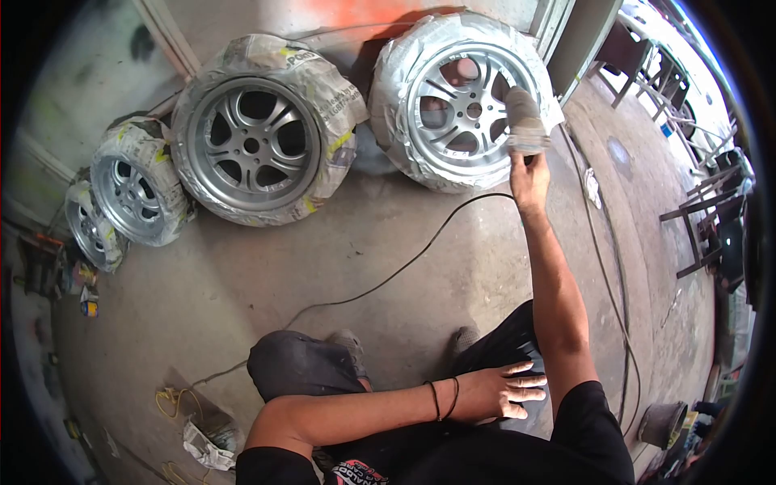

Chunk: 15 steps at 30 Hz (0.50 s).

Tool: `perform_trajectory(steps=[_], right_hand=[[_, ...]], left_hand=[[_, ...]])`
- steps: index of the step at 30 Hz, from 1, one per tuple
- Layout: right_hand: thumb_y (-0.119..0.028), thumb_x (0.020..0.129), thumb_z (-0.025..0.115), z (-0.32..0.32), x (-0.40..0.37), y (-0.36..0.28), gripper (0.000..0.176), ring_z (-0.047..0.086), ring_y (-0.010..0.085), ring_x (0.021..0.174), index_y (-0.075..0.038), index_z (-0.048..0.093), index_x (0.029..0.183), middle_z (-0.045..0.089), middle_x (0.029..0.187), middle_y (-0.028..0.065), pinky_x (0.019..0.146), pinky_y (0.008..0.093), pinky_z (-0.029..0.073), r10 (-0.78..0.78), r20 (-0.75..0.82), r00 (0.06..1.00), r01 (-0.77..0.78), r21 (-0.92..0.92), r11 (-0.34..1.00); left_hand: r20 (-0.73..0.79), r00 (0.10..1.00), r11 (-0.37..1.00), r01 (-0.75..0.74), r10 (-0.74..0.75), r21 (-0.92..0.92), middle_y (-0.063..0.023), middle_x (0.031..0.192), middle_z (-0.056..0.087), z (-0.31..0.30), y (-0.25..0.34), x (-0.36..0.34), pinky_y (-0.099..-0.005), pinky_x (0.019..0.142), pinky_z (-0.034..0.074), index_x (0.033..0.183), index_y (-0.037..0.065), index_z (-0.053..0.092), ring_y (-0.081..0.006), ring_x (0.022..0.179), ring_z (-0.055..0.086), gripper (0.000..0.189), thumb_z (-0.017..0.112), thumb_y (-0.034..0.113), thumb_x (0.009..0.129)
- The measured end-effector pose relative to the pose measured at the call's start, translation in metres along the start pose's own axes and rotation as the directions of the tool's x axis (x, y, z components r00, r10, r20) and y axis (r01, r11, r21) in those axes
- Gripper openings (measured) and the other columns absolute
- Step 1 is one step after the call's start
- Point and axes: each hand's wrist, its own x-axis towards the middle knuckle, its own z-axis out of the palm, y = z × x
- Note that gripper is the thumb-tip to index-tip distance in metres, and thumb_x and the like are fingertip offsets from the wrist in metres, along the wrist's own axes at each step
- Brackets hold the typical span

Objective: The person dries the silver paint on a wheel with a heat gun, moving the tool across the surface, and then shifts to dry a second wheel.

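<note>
My right hand (530,179) is closed around a spray gun (527,121), raised in front of the right-hand wheel. Its pale cup covers part of the rim, and a thin black hose (412,260) runs from the hand across the floor. The wheel (440,133) has a silver rim, and its tyre is wrapped in masking paper and plastic. My left hand (503,393) lies on my right thigh with its fingers spread, holding nothing.
Another masked wheel (242,182) leans on the wall, with two smaller masked wheels (133,198) (89,226) farther left. Cables (600,263) lie along the floor at right. Chairs (697,230), a bucket (661,426) and a crumpled white wrapper (206,447) are nearby.
</note>
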Motion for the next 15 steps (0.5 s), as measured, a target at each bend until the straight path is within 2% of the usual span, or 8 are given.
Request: perform_trajectory(steps=[1, 2, 3, 5, 6, 7, 9, 15], right_hand=[[-0.031, 0.105, 0.079, 0.001, 0.008, 0.016, 0.049, 0.077, 0.0395, 0.118, 0.001, 0.068, 0.140, 0.080, 0.125, 0.0232, 0.104, 0.0451, 0.057, 0.096, -0.015, 0.995, -0.096, 0.029, 0.995], [-0.032, 0.105, 0.078, 0.012, 0.019, 0.042, 0.045, 0.078, 0.0298, 0.100, 0.003, 0.071, 0.132, 0.081, 0.114, 0.0165, 0.091, 0.0397, 0.060, -0.097, -0.167, 0.981, 0.134, 0.228, 0.964], [-0.035, 0.107, 0.077, -0.001, 0.011, 0.011, 0.039, 0.070, 0.0174, 0.079, 0.002, 0.073, 0.119, 0.075, 0.100, 0.0089, 0.071, 0.0333, 0.058, 0.222, 0.025, 0.975, -0.205, 0.492, 0.846], [-0.038, 0.108, 0.076, -0.013, 0.010, -0.015, 0.037, 0.063, 0.0098, 0.069, -0.001, 0.071, 0.112, 0.069, 0.092, 0.0048, 0.057, 0.0276, 0.050, 0.366, 0.000, 0.931, -0.311, 0.524, 0.793], [-0.040, 0.106, 0.077, -0.012, 0.011, -0.016, 0.038, 0.063, 0.0122, 0.067, -0.004, 0.068, 0.110, 0.067, 0.090, 0.0037, 0.054, 0.0294, 0.050, 0.391, -0.035, 0.920, -0.296, 0.592, 0.749], [-0.040, 0.106, 0.077, -0.013, 0.010, -0.020, 0.038, 0.063, 0.0122, 0.067, -0.004, 0.068, 0.110, 0.067, 0.090, 0.0037, 0.054, 0.0294, 0.050, 0.391, -0.035, 0.919, -0.297, 0.591, 0.750], [-0.045, 0.105, 0.078, -0.016, 0.010, -0.029, 0.041, 0.059, 0.0163, 0.062, -0.006, 0.065, 0.110, 0.063, 0.087, 0.0042, 0.053, 0.0313, 0.049, 0.442, 0.025, 0.897, -0.308, 0.750, 0.584], [-0.053, 0.103, 0.077, -0.019, 0.006, -0.040, 0.048, 0.059, 0.0168, 0.070, -0.009, 0.063, 0.113, 0.062, 0.090, 0.0039, 0.062, 0.0357, 0.050, 0.437, 0.136, 0.889, -0.378, 0.756, 0.535]], left_hand=[[-0.003, 1.000, 1.000, 0.001, -0.001, 0.004, -0.0138, 0.166, 0.058, -0.001, 0.000, 0.000, -0.0619, 0.139, 0.027, 0.121, 0.012, 0.079, -0.0338, 0.164, 0.043, 0.036, 0.073, 0.004, 0.086], [0.006, 1.000, 1.000, 0.002, -0.002, 0.004, -0.0136, 0.166, 0.058, -0.001, 0.000, 0.000, -0.0619, 0.139, 0.027, 0.122, 0.012, 0.078, -0.0337, 0.164, 0.043, 0.037, 0.073, 0.004, 0.086], [0.015, 1.000, 1.000, 0.003, -0.003, 0.004, -0.0134, 0.166, 0.058, -0.001, 0.000, 0.000, -0.0620, 0.139, 0.027, 0.122, 0.012, 0.078, -0.0336, 0.165, 0.042, 0.037, 0.073, 0.004, 0.086], [0.011, 1.000, 1.000, 0.004, -0.004, 0.009, -0.0133, 0.167, 0.057, 0.000, 0.000, 0.000, -0.0620, 0.139, 0.026, 0.123, 0.012, 0.078, -0.0337, 0.165, 0.042, 0.037, 0.073, 0.004, 0.087], [0.011, 1.000, 1.000, 0.004, -0.005, 0.012, -0.0133, 0.167, 0.057, 0.001, 0.000, 0.000, -0.0620, 0.139, 0.026, 0.123, 0.012, 0.078, -0.0337, 0.165, 0.041, 0.037, 0.073, 0.004, 0.087], [0.010, 1.000, 1.000, 0.003, -0.004, 0.010, -0.0133, 0.167, 0.057, 0.002, 0.000, 0.000, -0.0620, 0.139, 0.026, 0.123, 0.012, 0.078, -0.0337, 0.165, 0.041, 0.037, 0.073, 0.004, 0.087], [0.014, 1.000, 1.000, -0.003, 0.002, 0.014, -0.0133, 0.168, 0.056, 0.002, -0.001, 0.000, -0.0618, 0.139, 0.026, 0.124, 0.012, 0.078, -0.0342, 0.166, 0.041, 0.037, 0.072, 0.005, 0.088], [0.029, 1.000, 1.000, -0.003, 0.003, 0.005, -0.0133, 0.169, 0.055, 0.001, 0.000, 0.002, -0.0618, 0.140, 0.026, 0.128, 0.012, 0.078, -0.0336, 0.167, 0.039, 0.040, 0.073, 0.006, 0.089]])
